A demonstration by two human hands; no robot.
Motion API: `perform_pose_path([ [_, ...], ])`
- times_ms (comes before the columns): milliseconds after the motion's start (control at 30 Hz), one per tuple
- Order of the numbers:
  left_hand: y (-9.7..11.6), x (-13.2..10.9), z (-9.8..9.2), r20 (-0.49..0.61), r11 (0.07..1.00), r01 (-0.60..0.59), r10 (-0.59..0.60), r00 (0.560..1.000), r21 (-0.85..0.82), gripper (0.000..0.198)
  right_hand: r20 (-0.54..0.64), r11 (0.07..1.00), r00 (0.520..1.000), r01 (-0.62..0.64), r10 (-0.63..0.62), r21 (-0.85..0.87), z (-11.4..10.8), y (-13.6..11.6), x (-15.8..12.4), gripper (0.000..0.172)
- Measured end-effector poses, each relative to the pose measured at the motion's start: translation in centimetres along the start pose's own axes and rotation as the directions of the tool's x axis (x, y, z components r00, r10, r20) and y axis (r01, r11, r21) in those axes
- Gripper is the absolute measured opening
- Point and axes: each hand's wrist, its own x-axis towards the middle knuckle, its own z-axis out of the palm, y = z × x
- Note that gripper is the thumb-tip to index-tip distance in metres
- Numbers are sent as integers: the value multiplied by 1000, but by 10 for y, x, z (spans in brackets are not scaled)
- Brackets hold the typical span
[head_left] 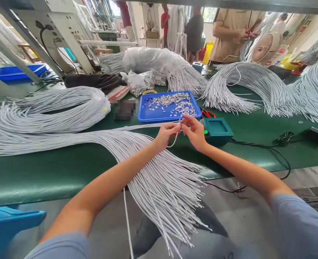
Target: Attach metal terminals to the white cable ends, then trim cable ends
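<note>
My left hand (166,134) and my right hand (193,130) meet just in front of a blue tray (150,114) that holds several small metal clips. Both hands pinch the same thin white cord (174,141), which loops down between them. Whether the right fingers also hold a clip is too small to tell. A thick bundle of white cords (159,176) lies under my left forearm and fans off the table's near edge. A small teal box (217,130) stands right of my right hand.
The green table (53,169) carries more cord bundles at left (50,108) and right (250,86), clear plastic bags (148,59) at the back, and a black cable (272,151). A person in a tan shirt (231,25) works opposite, beside a fan (265,46).
</note>
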Motion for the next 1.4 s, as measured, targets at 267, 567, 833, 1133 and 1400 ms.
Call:
perform_pose_path([
  [267, 2, 0, 1, 55, 1000, 4, -5, 998, 21, 37, 55, 1000, 998, 7, -8, 16, 0, -5, 1, 35],
  [567, 3, 0, 3, 38, 999, -14, 12, 999, 47, 40, -31, 1000, 1000, 2, -3, -29, 0, -5, -2, 29],
  [833, 2, -1, 3, 22, 1000, -8, 7, 1000, 15, 39, -74, 999, 997, 33, -34, -26, 1, -10, -1, 15],
  [1133, 0, 0, 2, 24, 1000, 3, -3, 1000, 13, 41, -10, 991, 993, -113, 114, 70, -6, -15, 8, 25],
  [1400, -2, 1, 4, 1, 995, -56, 56, 998, 79, 44, -66, 979, 983, -161, 170, 124, -5, -16, 10, 33],
])
